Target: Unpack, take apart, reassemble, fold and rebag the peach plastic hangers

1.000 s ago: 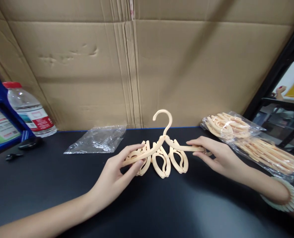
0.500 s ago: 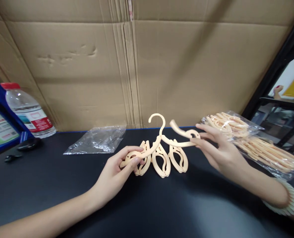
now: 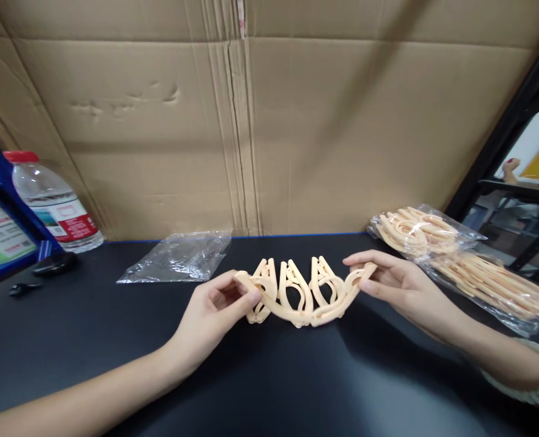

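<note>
Both my hands hold a cream-coloured plastic folding hanger [image 3: 284, 312] by its two ends, above the black table. Its arms dip to a hinge in the middle, like a shallow V, and its hook is not visible. My left hand [image 3: 212, 312] pinches the left end between thumb and fingers. At the raised right end, my right hand [image 3: 399, 288] grips with thumb and fingertips. Three more hangers, folded into loops, lie in a row just behind, such as the middle folded hanger [image 3: 305, 292]; the held one partly covers them.
An empty clear plastic bag [image 3: 178, 256] lies back left. Bagged hangers [image 3: 492, 276] are piled at the right. A water bottle [image 3: 62, 203] leans by a blue rack [image 3: 5, 212], near a black mouse-like object [image 3: 55, 264]. Cardboard [image 3: 342, 121] stands behind the table [image 3: 269, 388].
The held hanger has turned over: its hook, upright before, is out of sight, and the middle now dips below the ends. My right hand has shifted slightly and closed on the right end.
</note>
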Demonstrator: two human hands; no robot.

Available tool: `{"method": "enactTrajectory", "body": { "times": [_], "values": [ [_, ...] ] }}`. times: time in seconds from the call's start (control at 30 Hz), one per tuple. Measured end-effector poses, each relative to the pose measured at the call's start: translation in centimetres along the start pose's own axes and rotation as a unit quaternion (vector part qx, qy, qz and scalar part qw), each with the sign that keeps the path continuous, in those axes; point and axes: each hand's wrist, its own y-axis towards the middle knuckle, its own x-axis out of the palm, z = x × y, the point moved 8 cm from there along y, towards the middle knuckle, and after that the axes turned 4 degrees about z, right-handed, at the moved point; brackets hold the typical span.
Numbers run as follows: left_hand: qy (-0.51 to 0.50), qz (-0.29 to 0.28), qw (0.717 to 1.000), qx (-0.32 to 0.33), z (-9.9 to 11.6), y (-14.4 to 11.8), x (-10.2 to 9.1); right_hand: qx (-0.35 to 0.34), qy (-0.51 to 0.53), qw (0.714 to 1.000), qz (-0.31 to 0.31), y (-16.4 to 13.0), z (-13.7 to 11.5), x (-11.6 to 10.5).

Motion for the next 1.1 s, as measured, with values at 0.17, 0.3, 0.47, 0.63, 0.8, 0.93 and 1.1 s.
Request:
{"method": "enactTrajectory", "body": {
  "times": [0.17, 0.3, 0.47, 0.63, 0.8, 0.93, 1.1],
  "values": [
    [0.004, -0.031, 0.999, 0.014, 0.8, -1.2, 1.4, 0.010, 0.152, 0.985, -0.082, -1.9, -0.4, 3.8],
    [-0.029, -0.060, 0.998, -0.018, 0.6, -1.9, 2.7, 0.015, 0.093, 0.976, -0.194, -3.8, -1.2, 6.4],
    [-0.052, -0.075, 0.995, -0.031, 0.8, -2.3, 3.4, -0.013, -0.081, 0.967, -0.241, -5.2, -1.7, 6.8],
    [-0.047, -0.076, 0.996, -0.011, 1.1, -2.3, 3.2, -0.021, -0.109, 0.968, -0.227, -5.3, -1.7, 6.5],
    [-0.024, -0.083, 0.995, 0.049, 1.6, -2.4, 3.0, -0.030, -0.128, 0.964, -0.230, -5.4, -1.9, 6.9],
    [0.000, -0.076, 0.993, 0.093, 2.0, -2.8, 2.9, -0.040, -0.147, 0.963, -0.220, -5.3, -2.1, 6.7],
    [0.016, -0.117, 0.989, 0.088, 2.1, -3.2, 3.7, -0.077, -0.183, 0.945, -0.261, -5.9, -3.0, 6.9]
  ]
}}
